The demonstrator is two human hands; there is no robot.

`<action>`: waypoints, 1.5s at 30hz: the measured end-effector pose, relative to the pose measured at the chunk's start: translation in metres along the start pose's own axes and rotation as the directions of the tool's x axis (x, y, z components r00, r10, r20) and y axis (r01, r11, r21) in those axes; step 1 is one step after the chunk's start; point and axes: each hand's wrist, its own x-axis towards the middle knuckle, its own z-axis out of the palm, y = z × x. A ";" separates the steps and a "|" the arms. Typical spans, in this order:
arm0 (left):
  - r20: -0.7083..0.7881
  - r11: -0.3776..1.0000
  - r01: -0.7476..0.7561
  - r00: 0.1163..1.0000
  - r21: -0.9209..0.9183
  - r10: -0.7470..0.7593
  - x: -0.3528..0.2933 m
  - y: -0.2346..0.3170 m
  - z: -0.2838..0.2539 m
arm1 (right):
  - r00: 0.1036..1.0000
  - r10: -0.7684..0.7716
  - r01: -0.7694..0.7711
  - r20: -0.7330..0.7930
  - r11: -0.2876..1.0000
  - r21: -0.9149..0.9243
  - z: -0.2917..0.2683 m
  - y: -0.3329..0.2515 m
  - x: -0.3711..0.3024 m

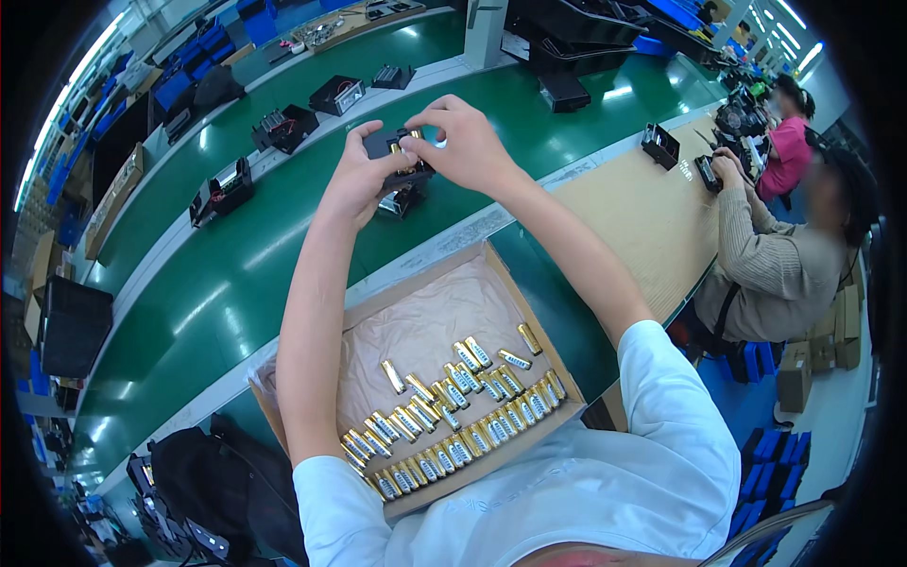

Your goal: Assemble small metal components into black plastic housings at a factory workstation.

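Note:
Above the green conveyor I hold up a small black device with a battery compartment (419, 177), gold batteries (396, 151) showing in it. My left hand (355, 180) grips it from the left, thumb across its front and index finger raised. My right hand (468, 144) is at its upper right, thumb and index finger closed around a gold battery at the compartment; the fingers partly hide how far in it sits. Below my forearms lies an open cardboard box (510, 274) lined with paper, holding several gold batteries (496, 430) in rows and loose.
Several black devices with open housings (338, 94) stand along the green conveyor (255, 222). Directly beneath my hands is another black device (401, 200). To the right, a co-worker in a beige sweater (779, 269) handles a device at a tan board (652, 222). A black bag (222, 482) lies at lower left.

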 end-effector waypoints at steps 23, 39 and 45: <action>-0.061 0.815 -0.151 0.973 0.559 0.222 -0.003 0.000 0.005 | 0.716 0.479 -0.691 0.508 0.384 0.612 0.014 0.011 0.002; 0.090 -0.176 0.056 0.687 0.983 0.721 0.000 -0.017 0.001 | 0.503 0.836 -0.860 -0.221 0.459 -0.222 -0.102 0.314 0.021; 0.118 -0.104 -0.066 0.743 0.992 0.658 0.000 -0.012 -0.001 | 0.460 0.882 -0.873 0.100 0.470 -0.132 -0.115 0.304 0.018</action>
